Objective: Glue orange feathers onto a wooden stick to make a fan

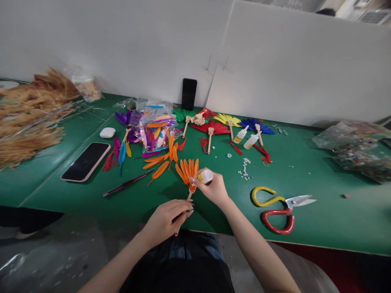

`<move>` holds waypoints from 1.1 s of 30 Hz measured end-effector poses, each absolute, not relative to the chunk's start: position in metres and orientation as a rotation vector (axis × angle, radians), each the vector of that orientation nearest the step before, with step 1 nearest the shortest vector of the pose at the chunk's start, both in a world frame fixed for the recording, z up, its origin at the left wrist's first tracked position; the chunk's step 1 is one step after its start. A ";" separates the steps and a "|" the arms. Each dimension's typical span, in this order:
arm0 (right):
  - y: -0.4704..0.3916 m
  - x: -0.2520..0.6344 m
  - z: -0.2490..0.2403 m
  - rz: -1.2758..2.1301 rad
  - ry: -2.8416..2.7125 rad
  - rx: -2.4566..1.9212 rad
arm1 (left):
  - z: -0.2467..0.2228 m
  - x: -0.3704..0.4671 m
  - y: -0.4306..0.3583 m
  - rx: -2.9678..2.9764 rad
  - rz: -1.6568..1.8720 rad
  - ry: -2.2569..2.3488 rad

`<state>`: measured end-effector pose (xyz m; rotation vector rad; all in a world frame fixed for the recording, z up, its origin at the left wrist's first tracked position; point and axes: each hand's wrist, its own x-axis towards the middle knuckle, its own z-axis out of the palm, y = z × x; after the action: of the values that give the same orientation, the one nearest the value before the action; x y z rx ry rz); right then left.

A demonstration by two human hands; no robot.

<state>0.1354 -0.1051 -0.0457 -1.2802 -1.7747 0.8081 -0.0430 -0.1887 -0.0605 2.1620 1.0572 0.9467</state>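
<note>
My left hand [168, 219] is closed round the wooden handle of an orange feather fan [187, 170] at the table's front edge. In my right hand [216, 188] is a small white glue bottle [205, 176] with a yellow label, tipped so its nozzle end points down at the base of the feathers. The fingers hide the nozzle tip, so contact cannot be made out. Loose orange feathers [159, 173] lie just left of the fan. Beyond my hands are finished-looking fans in red [210, 128], yellow [227, 120], blue [255, 126] and green [183, 115].
Scissors [276, 203] with yellow and red handles lie at right, near small white beads [244, 167]. Two glue bottles [241, 134] rest by the fans. A phone [86, 161], tweezers-like dark tool [128, 183], feather bags [157, 132] and straw-coloured fibres [33, 118] occupy the left.
</note>
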 end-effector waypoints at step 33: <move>-0.105 0.138 -0.044 0.745 -1.789 -1.303 | -0.063 -0.044 -0.189 2.165 0.931 1.050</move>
<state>0.1381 -0.1047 -0.0435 -1.3029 -1.7890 0.7453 -0.0440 -0.1885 -0.0630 2.1650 1.0503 0.9306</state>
